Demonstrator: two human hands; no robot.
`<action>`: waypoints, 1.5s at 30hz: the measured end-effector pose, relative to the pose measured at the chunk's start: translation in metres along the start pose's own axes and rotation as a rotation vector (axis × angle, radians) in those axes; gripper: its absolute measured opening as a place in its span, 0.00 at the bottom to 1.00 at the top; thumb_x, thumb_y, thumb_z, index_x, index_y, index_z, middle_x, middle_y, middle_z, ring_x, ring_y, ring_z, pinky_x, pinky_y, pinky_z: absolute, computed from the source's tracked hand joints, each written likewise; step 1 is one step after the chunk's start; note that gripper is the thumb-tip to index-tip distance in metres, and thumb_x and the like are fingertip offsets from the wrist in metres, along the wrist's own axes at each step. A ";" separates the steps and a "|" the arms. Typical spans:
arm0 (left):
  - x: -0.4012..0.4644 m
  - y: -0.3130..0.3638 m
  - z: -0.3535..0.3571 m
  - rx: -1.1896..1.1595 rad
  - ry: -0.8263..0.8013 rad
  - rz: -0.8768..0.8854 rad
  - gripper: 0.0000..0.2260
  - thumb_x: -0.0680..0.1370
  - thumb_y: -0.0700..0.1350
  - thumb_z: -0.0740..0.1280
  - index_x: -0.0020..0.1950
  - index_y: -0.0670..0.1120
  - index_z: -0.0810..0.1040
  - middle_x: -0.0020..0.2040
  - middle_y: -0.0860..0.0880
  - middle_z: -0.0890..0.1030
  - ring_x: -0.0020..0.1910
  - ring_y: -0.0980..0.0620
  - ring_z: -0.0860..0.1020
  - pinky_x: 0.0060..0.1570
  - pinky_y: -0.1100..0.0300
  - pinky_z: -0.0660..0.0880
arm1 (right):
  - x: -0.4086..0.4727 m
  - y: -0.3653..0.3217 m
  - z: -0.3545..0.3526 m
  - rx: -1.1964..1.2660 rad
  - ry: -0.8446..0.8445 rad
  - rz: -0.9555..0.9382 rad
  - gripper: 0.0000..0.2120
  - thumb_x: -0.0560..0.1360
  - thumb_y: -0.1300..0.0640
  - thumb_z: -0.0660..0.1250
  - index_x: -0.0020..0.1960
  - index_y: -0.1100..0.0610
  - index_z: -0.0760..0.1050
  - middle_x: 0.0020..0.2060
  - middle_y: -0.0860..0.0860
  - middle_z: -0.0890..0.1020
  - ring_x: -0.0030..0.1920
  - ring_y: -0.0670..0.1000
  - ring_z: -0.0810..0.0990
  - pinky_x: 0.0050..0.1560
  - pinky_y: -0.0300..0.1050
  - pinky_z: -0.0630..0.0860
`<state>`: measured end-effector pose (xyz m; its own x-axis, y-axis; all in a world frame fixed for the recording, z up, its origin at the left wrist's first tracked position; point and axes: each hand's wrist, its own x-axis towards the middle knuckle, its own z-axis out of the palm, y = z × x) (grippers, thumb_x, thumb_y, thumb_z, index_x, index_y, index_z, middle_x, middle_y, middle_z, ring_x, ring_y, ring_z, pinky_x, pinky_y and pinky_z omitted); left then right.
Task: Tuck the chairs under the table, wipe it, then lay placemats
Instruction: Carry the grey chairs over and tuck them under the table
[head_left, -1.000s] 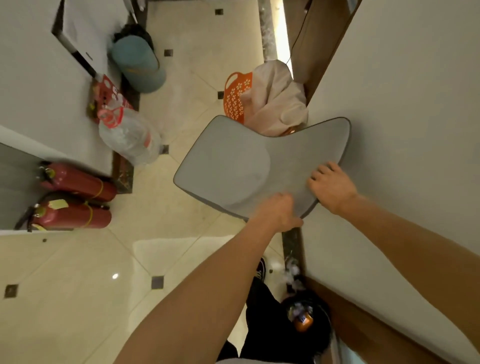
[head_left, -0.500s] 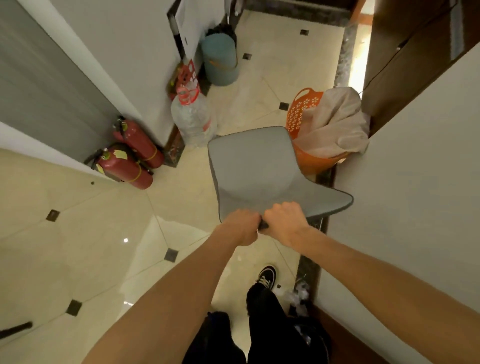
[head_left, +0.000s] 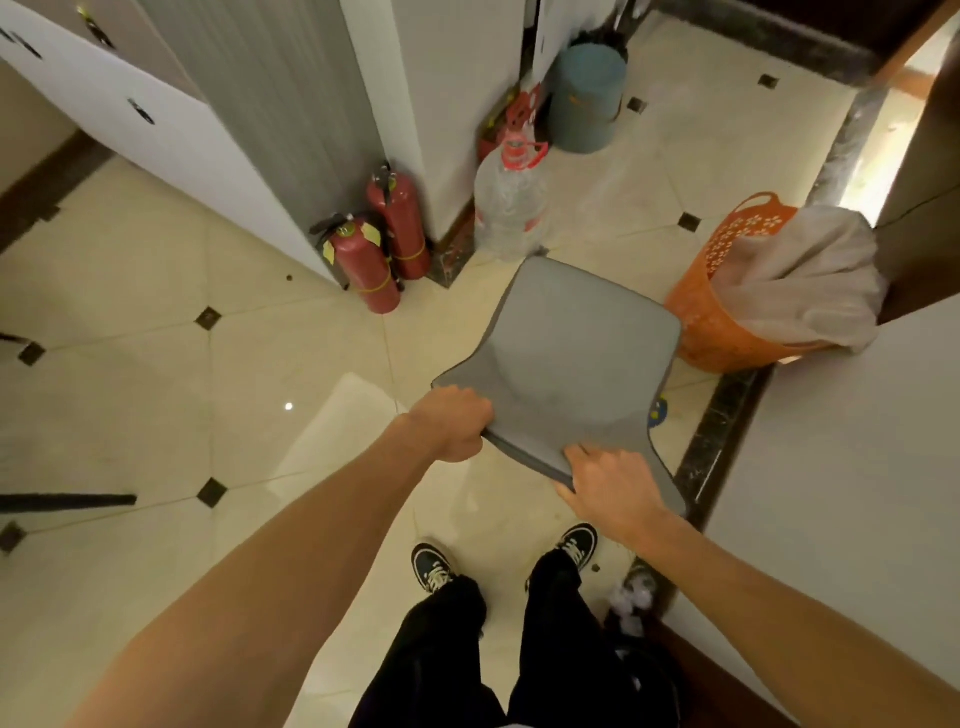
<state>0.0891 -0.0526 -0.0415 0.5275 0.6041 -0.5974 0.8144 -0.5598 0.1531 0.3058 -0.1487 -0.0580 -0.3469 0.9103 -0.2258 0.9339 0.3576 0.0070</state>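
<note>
1. Two fire extinguishers stand on the floor against the grey wall corner at about ten o'clock from the chair, well apart from it.
2. Next along, at twelve o'clock from the chair, a clear water jug with a red cap stands just beyond the seat's far edge, with a blue bin farther back.
3. At the middle, the left hand is closed over the near-left corner of the grey chair, fingers curled under its rim.
4. Beside it, the right hand clamps the near-right edge, fingers spread on top and thumb seemingly below; both hands have the chair, nothing else.
5. Half a second ago the two hands sat almost together on the near edge; now they are spread to the two corners, and the seat has swung so its far edge points to twelve o'clock.
6. That wider hold suggests the chair is being carried or steered, so the tucking step appears under way; no worktop shows in view, so wiping and placemats look a long way off.
7. At two o'clock from the chair an orange basket holding pale cloth stands just beside the seat's right edge, a likely snag when turning.
8. Farthest right, a white wall runs close along the chair's three o'clock side.
</note>
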 end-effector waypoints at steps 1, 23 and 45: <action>-0.011 -0.012 0.005 0.000 0.007 -0.018 0.05 0.74 0.40 0.60 0.46 0.47 0.74 0.50 0.43 0.82 0.49 0.40 0.79 0.47 0.52 0.74 | 0.005 -0.017 0.001 0.012 0.026 -0.014 0.19 0.61 0.42 0.79 0.39 0.54 0.77 0.27 0.49 0.77 0.23 0.53 0.77 0.21 0.41 0.69; -0.180 -0.098 0.127 -0.376 0.209 -0.501 0.09 0.76 0.42 0.62 0.49 0.52 0.79 0.45 0.52 0.82 0.46 0.50 0.79 0.48 0.56 0.76 | 0.069 -0.173 -0.015 -0.059 -0.008 -0.541 0.17 0.61 0.42 0.78 0.37 0.52 0.76 0.27 0.48 0.78 0.23 0.50 0.77 0.23 0.41 0.69; -0.184 -0.108 0.133 -0.471 0.243 -0.871 0.14 0.77 0.62 0.61 0.56 0.56 0.73 0.48 0.52 0.82 0.46 0.48 0.81 0.45 0.55 0.77 | 0.159 -0.234 -0.066 -0.260 -0.282 -0.484 0.06 0.70 0.66 0.69 0.42 0.56 0.81 0.41 0.55 0.83 0.42 0.57 0.83 0.42 0.48 0.76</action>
<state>-0.1277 -0.1785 -0.0526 -0.3022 0.8231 -0.4808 0.9233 0.3782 0.0672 0.0268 -0.0739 -0.0315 -0.6565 0.5543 -0.5117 0.6120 0.7879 0.0683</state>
